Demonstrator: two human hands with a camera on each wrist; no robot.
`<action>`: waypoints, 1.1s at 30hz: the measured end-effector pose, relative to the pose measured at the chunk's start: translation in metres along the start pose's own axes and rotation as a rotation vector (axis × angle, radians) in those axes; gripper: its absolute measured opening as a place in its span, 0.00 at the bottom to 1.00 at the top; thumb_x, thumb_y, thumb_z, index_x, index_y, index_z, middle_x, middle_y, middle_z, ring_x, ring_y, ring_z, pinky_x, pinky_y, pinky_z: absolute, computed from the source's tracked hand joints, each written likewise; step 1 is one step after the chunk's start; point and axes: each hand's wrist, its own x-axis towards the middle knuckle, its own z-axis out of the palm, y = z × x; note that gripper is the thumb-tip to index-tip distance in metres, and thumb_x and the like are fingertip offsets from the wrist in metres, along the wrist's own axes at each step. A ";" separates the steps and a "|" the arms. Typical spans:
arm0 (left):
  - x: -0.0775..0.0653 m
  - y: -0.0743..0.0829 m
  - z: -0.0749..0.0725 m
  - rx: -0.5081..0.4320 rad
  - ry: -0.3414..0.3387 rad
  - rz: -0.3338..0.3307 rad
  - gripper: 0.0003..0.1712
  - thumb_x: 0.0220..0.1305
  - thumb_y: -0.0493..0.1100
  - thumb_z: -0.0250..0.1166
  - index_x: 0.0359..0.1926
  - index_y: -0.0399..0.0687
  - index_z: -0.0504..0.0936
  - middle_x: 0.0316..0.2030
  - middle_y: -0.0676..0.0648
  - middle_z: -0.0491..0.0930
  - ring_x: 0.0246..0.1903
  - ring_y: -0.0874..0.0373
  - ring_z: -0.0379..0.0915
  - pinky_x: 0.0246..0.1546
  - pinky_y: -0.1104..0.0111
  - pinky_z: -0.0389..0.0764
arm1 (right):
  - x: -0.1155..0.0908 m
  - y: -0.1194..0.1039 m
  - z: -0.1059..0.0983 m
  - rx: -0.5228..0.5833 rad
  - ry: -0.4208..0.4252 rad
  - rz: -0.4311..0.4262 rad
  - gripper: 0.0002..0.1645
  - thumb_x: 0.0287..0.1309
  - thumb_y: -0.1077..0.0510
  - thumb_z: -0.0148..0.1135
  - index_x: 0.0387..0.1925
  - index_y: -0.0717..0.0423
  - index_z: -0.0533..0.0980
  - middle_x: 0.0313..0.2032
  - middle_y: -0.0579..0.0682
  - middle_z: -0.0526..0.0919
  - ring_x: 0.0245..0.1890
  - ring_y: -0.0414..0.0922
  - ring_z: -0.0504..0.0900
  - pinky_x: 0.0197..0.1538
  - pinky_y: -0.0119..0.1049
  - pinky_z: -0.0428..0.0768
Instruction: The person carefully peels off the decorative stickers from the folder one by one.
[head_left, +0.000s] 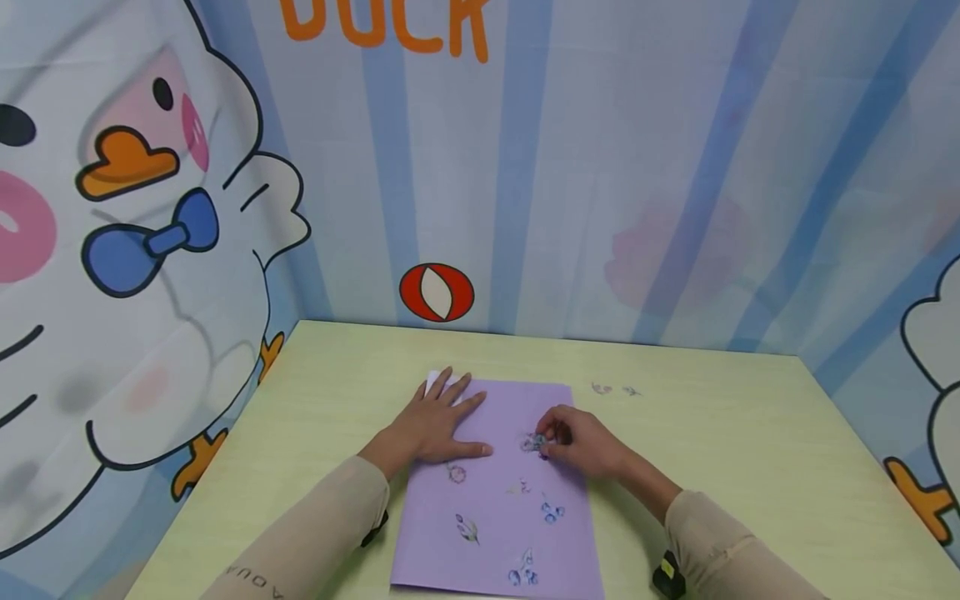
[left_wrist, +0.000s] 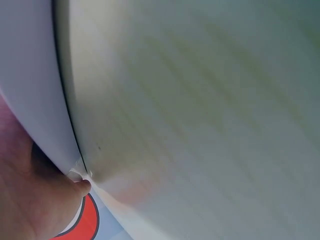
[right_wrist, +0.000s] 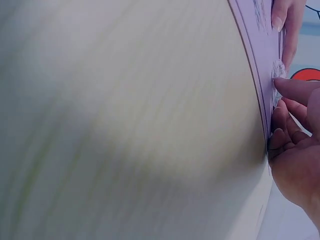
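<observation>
A purple folder or stack of purple paper [head_left: 498, 550] lies on the table, with several small flower stickers on it. My left hand [head_left: 442, 425] rests flat on its upper left part, fingers spread. At the upper right, my right hand [head_left: 588, 443] pinches a bluish flower sticker [head_left: 532, 442] between thumb and curled fingers, against the purple surface. The right wrist view also shows this sticker [right_wrist: 278, 70], partly covered by fingertips. Nearby on the purple surface are a blue flower sticker [head_left: 552, 510] and a round pinkish one [head_left: 457, 473]. The left wrist view shows mostly tabletop.
Two small flower stickers, a pinkish one [head_left: 602, 388] and a darker one [head_left: 632, 391], lie on the pale yellow table [head_left: 720, 433] beyond the right hand. A white corner [head_left: 432, 380] sticks out under the left fingertips. Behind the table hangs a striped duck-print backdrop [head_left: 457, 167].
</observation>
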 end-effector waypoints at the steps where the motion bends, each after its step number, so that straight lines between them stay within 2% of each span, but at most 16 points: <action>1: 0.000 0.000 0.000 -0.001 -0.001 0.000 0.57 0.53 0.87 0.43 0.78 0.66 0.53 0.79 0.47 0.43 0.77 0.41 0.30 0.71 0.40 0.44 | 0.000 0.000 0.000 0.009 -0.005 0.004 0.11 0.58 0.62 0.69 0.42 0.49 0.78 0.33 0.44 0.78 0.34 0.43 0.75 0.37 0.33 0.76; 13: 0.003 -0.001 0.003 0.006 -0.003 -0.003 0.58 0.52 0.88 0.41 0.78 0.67 0.51 0.79 0.48 0.42 0.77 0.41 0.30 0.71 0.41 0.44 | 0.001 0.001 -0.001 0.065 -0.008 0.054 0.12 0.59 0.64 0.66 0.44 0.50 0.78 0.32 0.45 0.78 0.34 0.44 0.76 0.36 0.32 0.76; 24: 0.003 -0.003 0.005 0.002 -0.004 -0.003 0.59 0.52 0.88 0.41 0.78 0.67 0.51 0.79 0.48 0.42 0.77 0.42 0.29 0.71 0.41 0.43 | 0.002 0.006 -0.002 0.118 -0.006 0.092 0.08 0.61 0.62 0.66 0.41 0.46 0.80 0.33 0.45 0.80 0.36 0.44 0.77 0.38 0.33 0.76; 30: 0.002 -0.002 0.005 0.000 -0.006 0.001 0.58 0.52 0.88 0.41 0.78 0.66 0.51 0.79 0.47 0.42 0.77 0.41 0.29 0.71 0.41 0.43 | 0.001 0.007 -0.003 0.137 0.002 0.094 0.05 0.62 0.59 0.67 0.36 0.45 0.81 0.34 0.46 0.80 0.37 0.46 0.76 0.39 0.35 0.76; 33: 0.003 -0.002 0.005 0.006 -0.009 -0.004 0.59 0.51 0.89 0.40 0.78 0.67 0.51 0.79 0.48 0.42 0.77 0.42 0.29 0.71 0.41 0.43 | 0.001 0.005 -0.004 0.149 0.004 0.074 0.03 0.62 0.59 0.67 0.37 0.47 0.83 0.34 0.46 0.81 0.37 0.46 0.77 0.40 0.35 0.76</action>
